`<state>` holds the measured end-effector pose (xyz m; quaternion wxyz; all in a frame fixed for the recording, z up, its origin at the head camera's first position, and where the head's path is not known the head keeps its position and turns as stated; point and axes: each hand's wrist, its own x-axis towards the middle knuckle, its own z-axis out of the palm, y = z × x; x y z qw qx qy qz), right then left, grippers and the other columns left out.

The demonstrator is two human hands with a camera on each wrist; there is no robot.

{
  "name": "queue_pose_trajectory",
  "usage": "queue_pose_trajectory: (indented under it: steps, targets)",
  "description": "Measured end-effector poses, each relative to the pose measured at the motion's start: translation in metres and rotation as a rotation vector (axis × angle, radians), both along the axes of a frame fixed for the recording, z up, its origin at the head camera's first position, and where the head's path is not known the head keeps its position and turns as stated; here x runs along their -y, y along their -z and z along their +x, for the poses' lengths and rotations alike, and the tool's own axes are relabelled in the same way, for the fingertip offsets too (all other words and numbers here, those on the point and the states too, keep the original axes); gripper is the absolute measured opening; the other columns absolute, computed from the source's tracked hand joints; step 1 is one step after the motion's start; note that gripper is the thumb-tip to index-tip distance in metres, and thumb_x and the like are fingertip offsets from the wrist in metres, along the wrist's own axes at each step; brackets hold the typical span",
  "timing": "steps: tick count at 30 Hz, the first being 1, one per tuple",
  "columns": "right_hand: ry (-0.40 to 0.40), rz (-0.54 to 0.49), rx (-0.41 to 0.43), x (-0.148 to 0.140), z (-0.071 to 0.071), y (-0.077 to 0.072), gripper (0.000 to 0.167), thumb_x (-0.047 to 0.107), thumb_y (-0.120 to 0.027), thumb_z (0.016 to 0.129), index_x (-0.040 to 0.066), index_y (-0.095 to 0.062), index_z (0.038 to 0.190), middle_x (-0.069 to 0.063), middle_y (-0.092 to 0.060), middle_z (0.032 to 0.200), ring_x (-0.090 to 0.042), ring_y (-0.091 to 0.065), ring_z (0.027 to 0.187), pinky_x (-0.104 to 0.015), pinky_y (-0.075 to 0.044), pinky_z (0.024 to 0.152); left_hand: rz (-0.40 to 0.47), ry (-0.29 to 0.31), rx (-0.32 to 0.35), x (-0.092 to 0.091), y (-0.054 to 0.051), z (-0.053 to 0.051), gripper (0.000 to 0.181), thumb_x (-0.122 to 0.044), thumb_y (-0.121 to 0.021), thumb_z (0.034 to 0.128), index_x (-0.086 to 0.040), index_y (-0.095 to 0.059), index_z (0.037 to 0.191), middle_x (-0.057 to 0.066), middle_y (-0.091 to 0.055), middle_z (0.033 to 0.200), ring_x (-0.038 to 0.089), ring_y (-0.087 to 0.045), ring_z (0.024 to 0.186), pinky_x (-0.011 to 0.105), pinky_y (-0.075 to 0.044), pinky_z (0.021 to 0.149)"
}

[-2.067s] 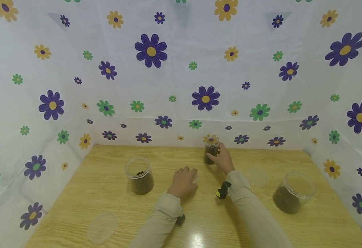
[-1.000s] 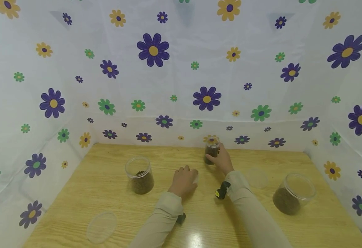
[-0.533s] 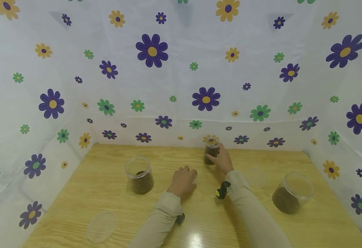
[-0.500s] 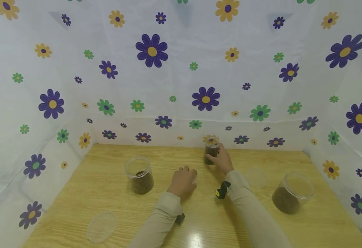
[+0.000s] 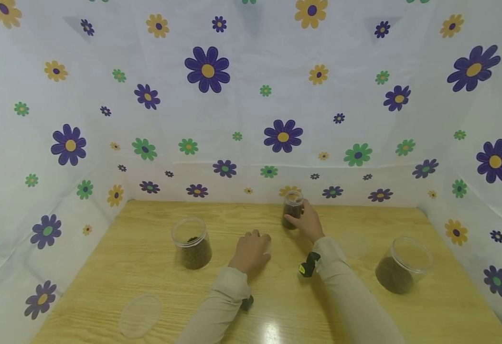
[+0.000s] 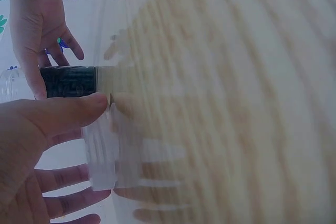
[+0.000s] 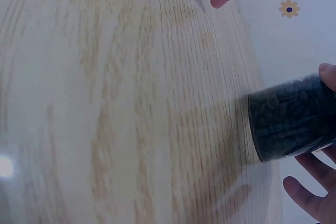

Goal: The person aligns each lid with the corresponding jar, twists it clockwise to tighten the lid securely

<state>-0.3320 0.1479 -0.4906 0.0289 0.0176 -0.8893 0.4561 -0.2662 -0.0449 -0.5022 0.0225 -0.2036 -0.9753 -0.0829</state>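
Well, going left to right, a flat, clear disc (image 5: 140,315), probably a lid, lies toward the front left corner of the counter (image 5: 182,306). Behind it, nearer the back edge, stands the left jar (image 5: 196,254), wide and uncovered, partly filled with dark brown bits.

Next comes the left hand (image 5: 250,253), low over the middle of the counter. Its fingers are bent, and the left wrist view shows the thumb and fingers gripping a clear, shallow lid (image 6: 101,166) from both sides; whether that lid touches the counter I cannot tell.

Right of it, close to the back edge, is the small jar (image 5: 292,209), upright and filled with dark pieces. The right hand (image 5: 308,221) grips it from the right, thumb on the near side, with some fingers spread away from the wall of the jar. Its rim seems bare, though it is too small to be sure, and I cannot tell if its base rests on the counter.

Beyond the right sleeve, a second faint disc (image 5: 355,244) lies flat. Toward the right edge stands the right jar (image 5: 397,276), also wide, uncovered and partly filled.

Over the last two seconds nothing has moved on the counter; only the view has slid slightly. I judge the work to be at a pause, with small jar and lid held apart.
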Motion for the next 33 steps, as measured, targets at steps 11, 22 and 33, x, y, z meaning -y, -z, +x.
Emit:
queue_pose_trajectory:
  steps: [11, 22, 33]
  targets:
    - [0.001, 0.02, 0.004, -0.002, 0.003, 0.001, 0.066, 0.027, -0.073, 0.081, 0.001, -0.04, 0.132, -0.023, -0.047, 0.136, -0.039, -0.046, 0.126, -0.05, -0.041, 0.103, 0.021, -0.003, -0.006, 0.007, 0.003, 0.002, 0.039, -0.034, -0.069, 0.0815, -0.015, -0.063, 0.115, 0.012, -0.063, 0.107, 0.028, -0.059, 0.092, 0.041, -0.051, 0.075]
    - [-0.004, 0.011, 0.001, -0.001, 0.011, 0.003, 0.066, 0.027, -0.074, 0.081, 0.002, -0.041, 0.132, -0.022, -0.047, 0.136, -0.039, -0.048, 0.125, -0.051, -0.043, 0.101, 0.058, -0.014, 0.023, 0.01, -0.002, 0.007, 0.039, -0.032, -0.066, 0.0838, -0.015, -0.061, 0.118, 0.013, -0.062, 0.109, 0.03, -0.058, 0.096, 0.043, -0.049, 0.079]
    - [-0.02, 0.005, -0.01, -0.004, 0.012, 0.004, 0.066, 0.026, -0.072, 0.082, 0.002, -0.039, 0.133, -0.023, -0.045, 0.138, -0.04, -0.045, 0.127, -0.053, -0.042, 0.101, 0.079, -0.007, 0.021, 0.012, -0.001, 0.006, 0.04, -0.033, -0.067, 0.0827, -0.014, -0.061, 0.118, 0.013, -0.061, 0.11, 0.032, -0.058, 0.098, 0.045, -0.049, 0.079]
